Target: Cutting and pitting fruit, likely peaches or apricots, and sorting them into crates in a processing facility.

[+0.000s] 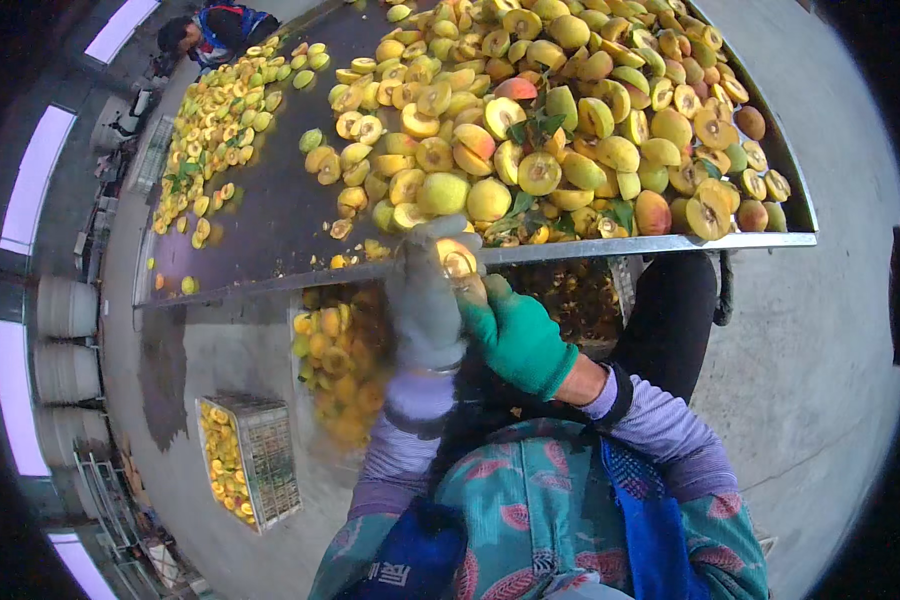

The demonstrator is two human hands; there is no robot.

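Note:
My left hand (pixel 422 300), in a grey glove, is closed round a halved yellow peach (pixel 457 258), its cut face turned up. Against it presses my right hand (pixel 526 338), in a green glove with its fingers curled in. What the right fingers grip is hidden between the two hands. Both hands meet at the near metal edge of a table (pixel 300 200). Just beyond them rises a large heap of halved and whole peaches (pixel 570 130), yellow-green with red blush, some cut faces showing brown stone centres.
Below the table edge, a crate of peach pieces (pixel 335 350) stands left of my knees, and dark scraps (pixel 570 295) lie under the edge. Another full crate (pixel 260 460) sits on the floor. A co-worker (pixel 220 30) bends by a second peach pile (pixel 225 130) at the far left.

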